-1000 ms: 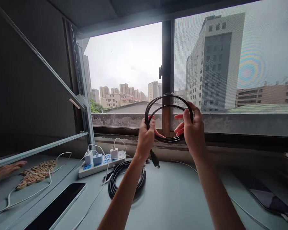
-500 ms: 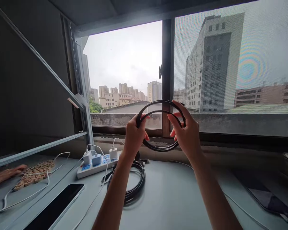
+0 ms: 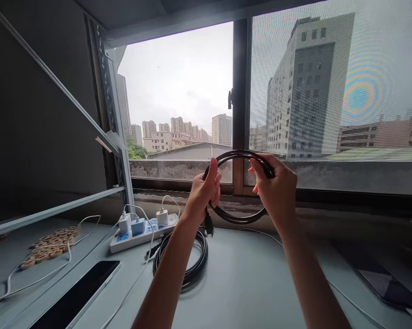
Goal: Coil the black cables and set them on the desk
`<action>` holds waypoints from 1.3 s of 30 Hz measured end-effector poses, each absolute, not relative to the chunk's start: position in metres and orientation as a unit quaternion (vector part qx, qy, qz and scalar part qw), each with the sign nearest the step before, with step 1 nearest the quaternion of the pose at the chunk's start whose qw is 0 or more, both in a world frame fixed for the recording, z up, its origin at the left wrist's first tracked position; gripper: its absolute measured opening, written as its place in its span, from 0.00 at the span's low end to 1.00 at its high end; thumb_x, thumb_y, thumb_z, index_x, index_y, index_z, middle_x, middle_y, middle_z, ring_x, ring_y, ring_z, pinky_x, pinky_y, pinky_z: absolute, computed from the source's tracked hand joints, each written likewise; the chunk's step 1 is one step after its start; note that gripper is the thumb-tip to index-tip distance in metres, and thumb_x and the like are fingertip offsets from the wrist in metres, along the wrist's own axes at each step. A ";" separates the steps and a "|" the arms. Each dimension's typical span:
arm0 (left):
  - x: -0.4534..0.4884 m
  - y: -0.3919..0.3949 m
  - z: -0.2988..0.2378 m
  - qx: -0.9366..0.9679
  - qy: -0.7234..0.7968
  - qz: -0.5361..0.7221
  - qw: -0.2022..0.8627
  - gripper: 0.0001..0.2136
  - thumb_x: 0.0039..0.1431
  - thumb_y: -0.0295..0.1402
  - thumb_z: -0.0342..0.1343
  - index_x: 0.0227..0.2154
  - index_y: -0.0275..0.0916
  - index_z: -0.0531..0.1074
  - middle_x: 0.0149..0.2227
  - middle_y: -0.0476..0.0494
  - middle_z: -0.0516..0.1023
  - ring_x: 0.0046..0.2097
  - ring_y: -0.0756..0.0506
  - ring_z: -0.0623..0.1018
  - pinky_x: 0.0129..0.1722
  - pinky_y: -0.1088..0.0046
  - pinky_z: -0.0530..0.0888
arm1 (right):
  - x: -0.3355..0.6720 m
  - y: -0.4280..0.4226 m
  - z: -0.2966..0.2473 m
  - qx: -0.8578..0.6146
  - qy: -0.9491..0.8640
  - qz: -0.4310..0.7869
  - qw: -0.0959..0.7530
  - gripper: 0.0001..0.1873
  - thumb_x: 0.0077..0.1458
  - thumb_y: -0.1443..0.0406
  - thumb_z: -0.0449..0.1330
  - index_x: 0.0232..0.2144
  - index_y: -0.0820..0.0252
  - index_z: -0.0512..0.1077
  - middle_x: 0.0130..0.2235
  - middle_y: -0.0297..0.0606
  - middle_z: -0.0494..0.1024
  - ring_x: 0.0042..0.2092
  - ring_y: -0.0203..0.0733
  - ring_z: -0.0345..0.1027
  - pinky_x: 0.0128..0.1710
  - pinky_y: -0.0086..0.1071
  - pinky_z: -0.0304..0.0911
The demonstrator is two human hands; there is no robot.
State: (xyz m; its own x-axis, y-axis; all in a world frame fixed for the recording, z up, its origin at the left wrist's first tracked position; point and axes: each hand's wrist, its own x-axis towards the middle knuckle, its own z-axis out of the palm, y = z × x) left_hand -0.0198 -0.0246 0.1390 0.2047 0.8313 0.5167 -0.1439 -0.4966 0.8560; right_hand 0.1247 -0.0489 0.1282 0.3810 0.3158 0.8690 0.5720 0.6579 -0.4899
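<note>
Nearest, black glass-faced phone [image 3: 76,298] flat on grey bench [image 3: 247,283]. Beyond, second black coiled cable [image 3: 188,256] and white power strip [image 3: 142,230]. Raised before window [image 3: 240,91]: looped black rubber cable [image 3: 238,185], gripped by left hand [image 3: 202,194] and right hand [image 3: 277,189].

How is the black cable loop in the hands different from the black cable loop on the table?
The held coil is up in the air, upright, gripped by the left hand and right hand; the table coil lies flat, untouched. The held coil has fewer turns; the table coil looks thicker. Both are black, round coils.
</note>
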 end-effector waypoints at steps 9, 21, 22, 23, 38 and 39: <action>-0.027 -0.029 0.144 0.597 0.159 0.495 0.612 0.20 0.59 0.47 0.51 0.18 0.39 0.58 0.09 0.60 0.46 0.10 0.58 0.47 0.09 0.82 0.44 | 0.132 -0.042 0.127 -0.361 -0.613 -0.135 0.689 0.15 0.58 0.56 0.56 0.46 0.50 0.73 0.41 0.34 0.76 0.24 0.30 0.64 0.25 0.29 0.58; -0.012 -0.049 0.145 0.656 0.209 0.601 0.406 0.17 0.52 0.47 0.59 0.21 0.39 0.65 0.12 0.60 0.50 0.13 0.59 0.49 0.11 0.80 0.43 | 0.128 -0.056 0.132 -0.312 -0.598 -0.143 0.725 0.06 0.54 0.60 0.61 0.35 0.52 0.77 0.35 0.34 0.74 0.31 0.34 0.66 0.25 0.28 0.61; -0.012 -0.049 0.144 0.663 0.202 0.605 0.392 0.19 0.50 0.47 0.61 0.19 0.39 0.63 0.12 0.59 0.51 0.13 0.59 0.49 0.11 0.80 0.44 | 0.127 -0.056 0.132 -0.304 -0.574 -0.151 0.745 0.07 0.52 0.59 0.63 0.35 0.52 0.77 0.37 0.35 0.73 0.31 0.34 0.66 0.25 0.27 0.62; -0.012 -0.049 0.144 0.666 0.196 0.607 0.387 0.21 0.48 0.48 0.62 0.17 0.39 0.61 0.12 0.59 0.50 0.14 0.59 0.50 0.11 0.80 0.44 | 0.126 -0.057 0.132 -0.301 -0.550 -0.156 0.763 0.10 0.49 0.58 0.65 0.35 0.52 0.76 0.38 0.36 0.72 0.31 0.34 0.66 0.25 0.28 0.63; -0.031 -0.051 0.154 0.615 0.156 0.678 0.371 0.27 0.45 0.48 0.64 0.11 0.39 0.52 0.11 0.58 0.47 0.12 0.59 0.47 0.11 0.76 0.39 | 0.128 -0.064 0.133 -0.388 -0.552 -0.155 0.722 0.16 0.53 0.58 0.60 0.43 0.55 0.76 0.39 0.38 0.78 0.34 0.39 0.69 0.28 0.31 0.66; -0.030 -0.051 0.154 0.604 0.156 0.693 0.362 0.27 0.45 0.48 0.63 0.11 0.39 0.52 0.11 0.58 0.47 0.12 0.59 0.47 0.11 0.76 0.40 | 0.126 -0.067 0.134 -0.383 -0.555 -0.142 0.725 0.15 0.53 0.57 0.60 0.41 0.55 0.77 0.37 0.38 0.78 0.34 0.39 0.69 0.27 0.30 0.65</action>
